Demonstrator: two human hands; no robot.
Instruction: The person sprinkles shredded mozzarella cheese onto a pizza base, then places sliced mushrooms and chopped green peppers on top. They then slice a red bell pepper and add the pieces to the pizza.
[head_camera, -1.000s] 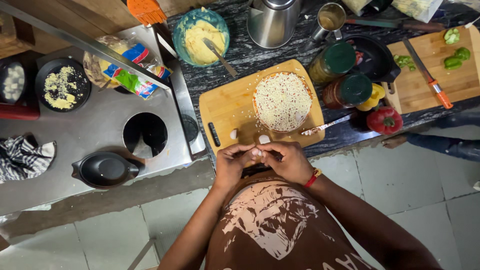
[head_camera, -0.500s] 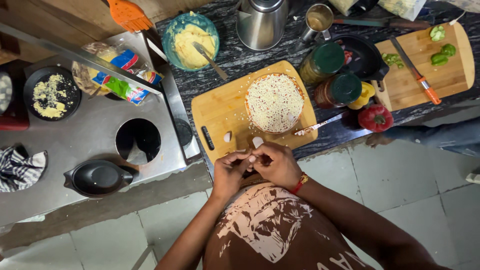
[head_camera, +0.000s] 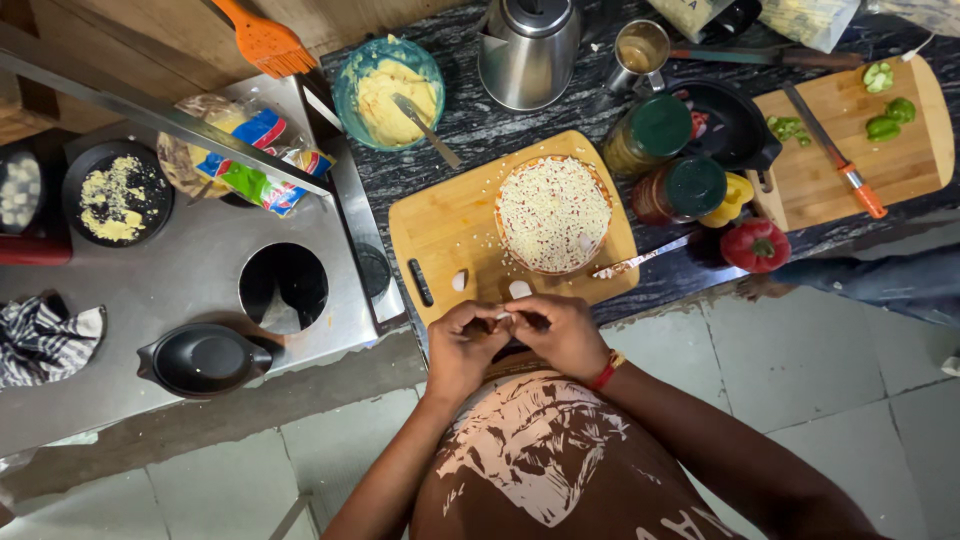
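Observation:
My left hand (head_camera: 462, 345) and my right hand (head_camera: 556, 335) meet at the near edge of a wooden cutting board (head_camera: 440, 225). Together their fingertips pinch a small white piece, likely a garlic clove (head_camera: 503, 315). Two more white pieces (head_camera: 459, 281) lie on the board just beyond my hands. A round pizza covered with grated cheese (head_camera: 553, 214) sits on the same board. A table knife (head_camera: 640, 258) rests at the board's right edge.
A teal bowl of yellow mash with a spoon (head_camera: 388, 88), a steel kettle (head_camera: 527, 50), two green-lidded jars (head_camera: 660, 130), a red pepper (head_camera: 755, 245) and a second board with an orange-handled knife (head_camera: 835, 155) lie on the counter. A steel stove top (head_camera: 180, 275) with black pans stands left.
My hands stay together at the board's near edge, working the small white piece. The view has shifted slightly; nothing else has moved.

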